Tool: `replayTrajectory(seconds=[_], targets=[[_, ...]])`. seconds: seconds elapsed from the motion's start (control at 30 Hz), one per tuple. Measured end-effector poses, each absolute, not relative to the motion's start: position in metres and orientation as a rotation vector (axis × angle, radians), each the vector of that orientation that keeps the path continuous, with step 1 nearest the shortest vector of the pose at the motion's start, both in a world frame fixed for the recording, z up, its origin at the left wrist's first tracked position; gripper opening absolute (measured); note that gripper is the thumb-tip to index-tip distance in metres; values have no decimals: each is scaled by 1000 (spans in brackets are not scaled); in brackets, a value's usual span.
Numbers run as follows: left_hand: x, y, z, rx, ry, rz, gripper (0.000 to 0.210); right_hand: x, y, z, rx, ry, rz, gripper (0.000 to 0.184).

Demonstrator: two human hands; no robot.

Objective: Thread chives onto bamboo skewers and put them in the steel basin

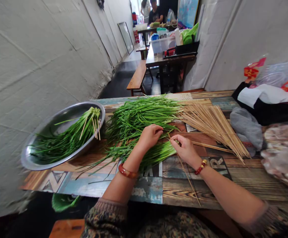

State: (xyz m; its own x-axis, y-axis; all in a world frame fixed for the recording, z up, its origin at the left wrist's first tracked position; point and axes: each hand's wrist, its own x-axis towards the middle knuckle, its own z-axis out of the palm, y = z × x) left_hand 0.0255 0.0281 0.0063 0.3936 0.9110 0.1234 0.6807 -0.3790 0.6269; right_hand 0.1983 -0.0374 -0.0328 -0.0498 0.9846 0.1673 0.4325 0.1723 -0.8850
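Garlic chives (144,110) lie in a large green pile on the table, with a smaller bunch (162,153) in front of them. My right hand (187,150) pinches a thin bamboo skewer (187,177), which slants down toward the table's near edge. Just left of it, my left hand (150,136) has its fingers curled together above the chives; whatever is between them is too small to make out. Many loose bamboo skewers (212,124) are fanned out to the right. At the left, a metal basin (101,112) holds chives (67,142) threaded on several skewers.
Along the right side sit a grey plastic bag (245,127), a clear bag of pale pieces (283,152) and a black bag (265,110). A white wall (34,56) borders the left. Farther off are a bench (137,75), another table (156,59) and two people.
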Motion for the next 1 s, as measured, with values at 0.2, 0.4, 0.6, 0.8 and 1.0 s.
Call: replayTrajectory(seconds=[0.2,0.4,0.6,0.8,1.0], targets=[[33,27,-1,2478,1313,437,13,197,-39,-32,-1417,-1615,738,19],[24,20,4,2581,1363,340,16,195,-40,-31,-1426,-1611,722,18],[18,17,6,2613,1400,257,15,196,-40,-31,-1440,-1604,745,17],[7,15,14,1970,1157,867,8,191,-41,-29,-1399,-1559,747,17],[4,7,21,1398,1022,836,19,185,-49,-18,-1315,-1534,720,24]])
